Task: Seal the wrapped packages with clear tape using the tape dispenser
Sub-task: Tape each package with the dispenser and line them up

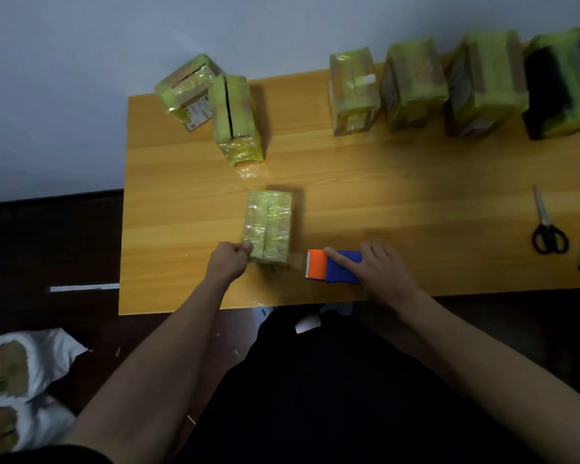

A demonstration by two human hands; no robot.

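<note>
Six wrapped packages (354,92) along table (382,182) back, scissors (548,226) far right

Makeshift home packing spot: orange wooden tabletop (382,182) against bare wall, yellow-green wrapped packages (354,92), black-handled scissors (548,226).

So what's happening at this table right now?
A person is taping up yellow-green wrapped packages on a wooden table. The left hand grips the near corner of the package in front, while the right hand holds the orange and blue tape dispenser just beside it, index finger laid along the top. Two more packages lie at the back left and a row of four stands along the far edge. Scissors lie unused at the right.
</note>
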